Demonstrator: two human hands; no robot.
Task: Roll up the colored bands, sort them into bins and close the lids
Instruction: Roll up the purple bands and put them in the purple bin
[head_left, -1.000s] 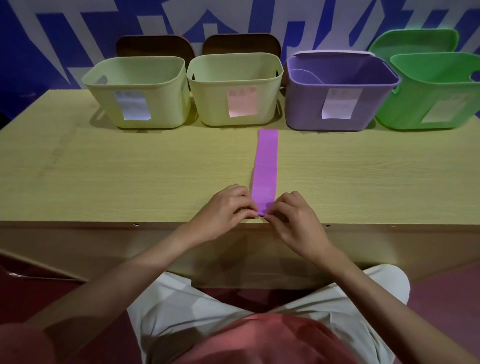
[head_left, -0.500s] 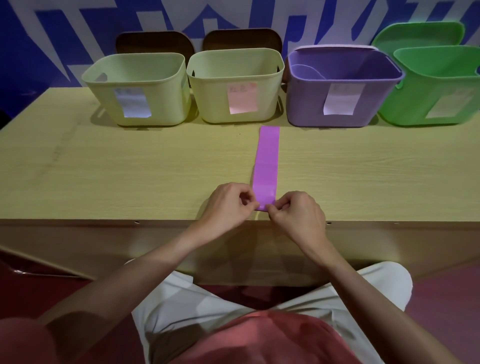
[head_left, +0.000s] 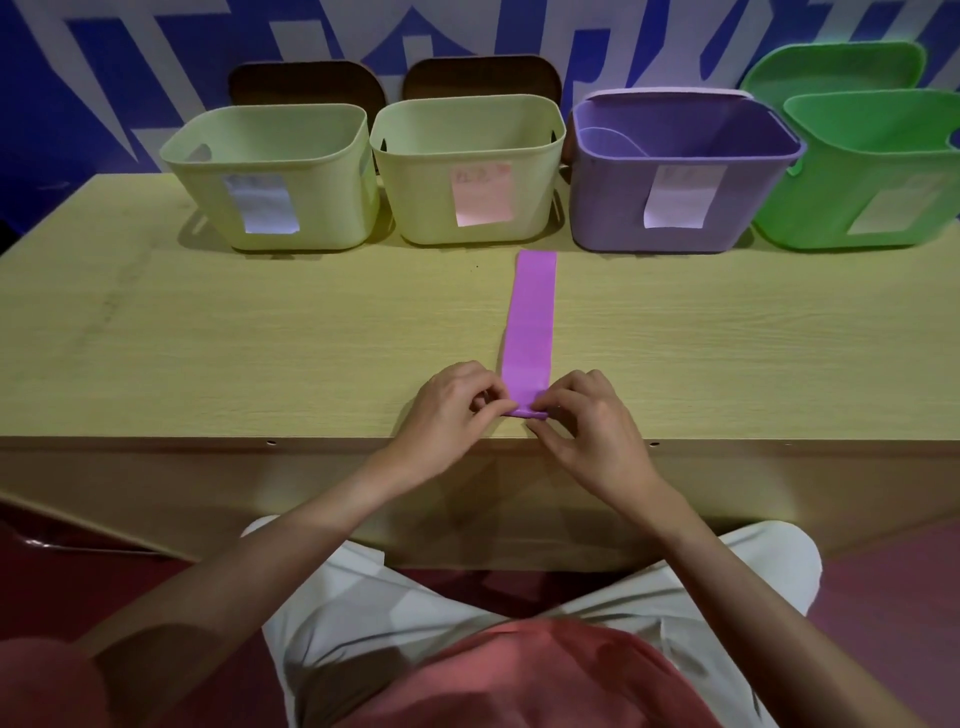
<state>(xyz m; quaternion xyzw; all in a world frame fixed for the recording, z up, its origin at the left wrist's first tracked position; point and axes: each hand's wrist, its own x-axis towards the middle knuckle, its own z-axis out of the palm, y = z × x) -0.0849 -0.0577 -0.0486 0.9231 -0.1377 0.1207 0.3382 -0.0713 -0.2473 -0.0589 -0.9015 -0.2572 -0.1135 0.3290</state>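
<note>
Purple band (head_left: 530, 322) lies flat on the wooden table (head_left: 260, 353), running lengthwise away from me, its far end just short of the gap between the second cream bin (head_left: 467, 171) and the purple bin (head_left: 680, 171); its near end sits close to the table's front edge, turned over into a small tight roll. My left hand (head_left: 452, 410) holds the left end of that roll, fingers curled and thumb and fingertips pinched on it; my right hand (head_left: 592, 421) holds the right end likewise, forefinger on top of the roll, thumb below it toward me; the roll lies crosswise between the two sets of fingertips, and the flat remainder of the band extends beyond them, untouched. Both hands rest at the table's near edge, almost meeting over the roll. Along the back of the table stand four open bins in a row: a cream bin (head_left: 270, 171) at far left, the second cream bin beside it, the purple bin, and a green bin (head_left: 872, 171) at far right, partly cut off by the frame; each bears a paper label on its front wall. Brown lids (head_left: 306, 83) stand upright behind the two cream bins; a green lid (head_left: 831, 67) stands behind the green bin; a pale lid edge shows behind the purple bin; inside the purple bin a curved purple form lies against the left wall, too indistinct to identify.
</note>
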